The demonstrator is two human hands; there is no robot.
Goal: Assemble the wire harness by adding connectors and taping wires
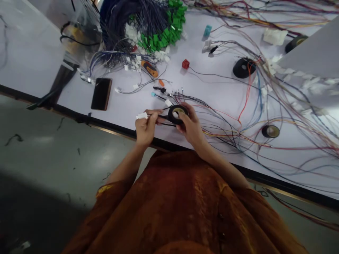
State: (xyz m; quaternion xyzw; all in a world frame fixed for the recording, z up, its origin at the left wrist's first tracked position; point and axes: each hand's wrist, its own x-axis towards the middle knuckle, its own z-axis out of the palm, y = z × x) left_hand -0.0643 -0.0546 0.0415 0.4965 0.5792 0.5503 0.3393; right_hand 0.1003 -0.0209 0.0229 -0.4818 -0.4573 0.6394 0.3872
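Near the table's front edge, my right hand (191, 124) grips a roll of black tape (171, 113), its thumb over the cardboard core. A short strip of tape runs from the roll to my left hand (147, 127). The left thumb and fingers pinch a wire end by a white connector (142, 115), which sticks out to the left. Just beyond the hands lie loose wire ends with terminals, a small light-blue connector (153, 94) and a black connector (162, 90). The wires behind the tape roll are partly hidden by my fingers.
A phone (101, 94) lies at the left, near an orange-and-black tool (149, 68). Behind is a heap of dark wires with green connectors (161, 38). More tape rolls, one black (241, 68) and one smaller (270, 131), lie right among tangled wires. A red connector (185, 64) sits mid-table.
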